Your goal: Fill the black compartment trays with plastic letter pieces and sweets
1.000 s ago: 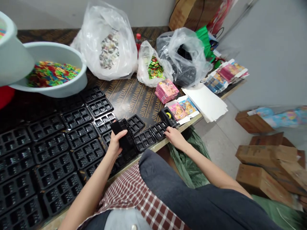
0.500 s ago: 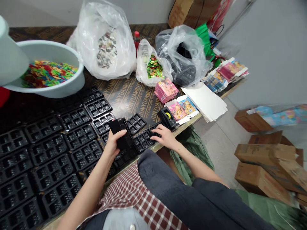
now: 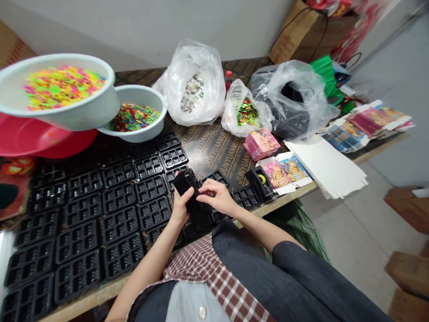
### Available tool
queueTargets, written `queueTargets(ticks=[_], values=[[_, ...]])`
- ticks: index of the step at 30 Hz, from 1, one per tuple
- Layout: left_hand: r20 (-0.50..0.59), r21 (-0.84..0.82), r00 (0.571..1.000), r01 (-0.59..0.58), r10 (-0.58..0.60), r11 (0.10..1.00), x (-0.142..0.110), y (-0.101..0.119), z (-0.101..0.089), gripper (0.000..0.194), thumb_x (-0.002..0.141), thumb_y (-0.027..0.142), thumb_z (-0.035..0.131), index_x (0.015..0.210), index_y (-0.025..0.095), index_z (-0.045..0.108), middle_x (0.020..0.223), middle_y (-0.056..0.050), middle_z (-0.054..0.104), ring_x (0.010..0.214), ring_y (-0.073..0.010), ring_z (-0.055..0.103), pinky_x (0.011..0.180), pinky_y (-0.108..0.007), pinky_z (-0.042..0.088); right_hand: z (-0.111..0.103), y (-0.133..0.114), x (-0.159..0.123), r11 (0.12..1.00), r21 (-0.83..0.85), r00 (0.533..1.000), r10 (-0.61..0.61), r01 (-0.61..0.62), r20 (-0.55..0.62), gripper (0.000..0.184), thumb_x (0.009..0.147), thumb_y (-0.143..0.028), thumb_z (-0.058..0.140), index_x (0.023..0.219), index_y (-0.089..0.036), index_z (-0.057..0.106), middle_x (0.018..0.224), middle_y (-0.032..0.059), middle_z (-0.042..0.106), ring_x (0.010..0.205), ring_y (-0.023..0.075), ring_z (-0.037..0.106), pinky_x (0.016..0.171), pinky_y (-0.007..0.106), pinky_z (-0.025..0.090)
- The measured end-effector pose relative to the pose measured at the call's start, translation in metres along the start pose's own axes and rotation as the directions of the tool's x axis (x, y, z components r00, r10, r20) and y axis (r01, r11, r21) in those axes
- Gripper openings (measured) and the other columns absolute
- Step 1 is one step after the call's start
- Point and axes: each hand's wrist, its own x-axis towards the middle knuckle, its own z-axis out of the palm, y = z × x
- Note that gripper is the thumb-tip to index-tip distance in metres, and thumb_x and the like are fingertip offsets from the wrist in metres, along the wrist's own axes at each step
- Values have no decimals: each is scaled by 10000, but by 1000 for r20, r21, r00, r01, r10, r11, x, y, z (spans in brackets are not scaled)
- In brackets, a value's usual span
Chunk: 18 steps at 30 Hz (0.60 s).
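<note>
My left hand [image 3: 181, 205] is wrapped round a stack of black plastic trays [image 3: 186, 180], held tilted over the table. At the stack's right edge my right hand [image 3: 218, 197] has its thumb and fingers pinched together on a tray; how many it grips is hidden. Rows of black compartment trays [image 3: 119, 197] lie side by side on the table, to the left of and beneath my hands. Right of my right hand stands a black tape dispenser [image 3: 261, 182] with a yellow core.
Tubs of small colourful plastic pieces, a pale one [image 3: 100, 107] and a smaller one [image 3: 156, 129], stand at back left by a red basin [image 3: 43, 138]. Clear bags [image 3: 214, 98] line the back. Pink boxes [image 3: 261, 143] and white card sheets [image 3: 328, 165] lie right.
My right hand has moved from the trays near the tape dispenser to the stack and pinches its edge. The view has swung left, bringing the upper tub and red basin into fuller sight.
</note>
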Motion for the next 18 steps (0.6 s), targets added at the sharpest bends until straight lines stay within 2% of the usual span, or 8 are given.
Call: queueTargets(ticks=[4, 7, 9, 11, 14, 16, 18], values=[[-61, -5, 997, -55, 54, 998, 9, 6, -11, 768, 493, 316, 840, 1223, 293, 602, 1147, -20, 655, 1056, -229, 607, 879, -305, 482, -6, 6, 20, 994, -96, 997, -48, 53, 57, 277, 858, -449, 671, 789, -184, 709, 759, 7, 571, 675, 126, 541, 634, 260, 452], [-185, -70, 983, -9, -4, 998, 20, 16, -23, 600, 468, 332, 832, 1032, 245, 644, 950, -9, 674, 854, -197, 636, 756, -297, 509, -27, 22, 52, 927, -362, 988, -131, 94, -77, 162, 890, -309, 637, 857, -181, 729, 791, 24, 587, 735, 150, 561, 725, 292, 475], [-252, -141, 963, 56, -91, 988, 26, 22, -31, 496, 475, 372, 820, 905, 206, 636, 789, 10, 650, 676, -158, 607, 661, -288, 505, -41, 39, 75, 827, -560, 985, -131, 45, -116, 127, 884, -214, 624, 920, -163, 735, 856, 49, 598, 790, 167, 569, 781, 307, 476], [-283, -189, 950, 78, -130, 979, 29, 26, -37, 472, 467, 381, 822, 849, 188, 622, 719, 24, 631, 603, -133, 581, 618, -277, 496, -50, 57, 91, 695, -719, 998, -40, 0, -39, 137, 860, -133, 620, 933, -141, 737, 912, 75, 605, 849, 184, 574, 811, 310, 472], [-309, -198, 942, 73, -133, 977, 31, 29, -45, 508, 450, 367, 838, 870, 185, 618, 728, 29, 635, 602, -123, 582, 607, -268, 489, -53, 72, 94, 529, -849, 988, 119, 22, 100, 164, 846, -73, 597, 894, -137, 740, 935, 87, 608, 880, 193, 571, 823, 308, 469], [-325, -184, 938, 67, -125, 981, 32, 29, -48, 551, 439, 349, 848, 913, 194, 615, 741, 36, 627, 606, -118, 576, 613, -267, 485, -47, 70, 85, 527, -849, 989, 106, 33, 104, 181, 860, -76, 583, 917, -142, 741, 934, 85, 606, 871, 189, 569, 824, 312, 471], [-302, -156, 948, 59, -105, 986, 33, 28, -47, 623, 433, 317, 854, 1000, 222, 612, 769, 44, 619, 615, -113, 566, 625, -268, 481, -36, 59, 73, 648, -761, 998, 12, 45, 69, 168, 875, -133, 611, 986, -146, 736, 929, 78, 601, 854, 179, 570, 809, 309, 478]])
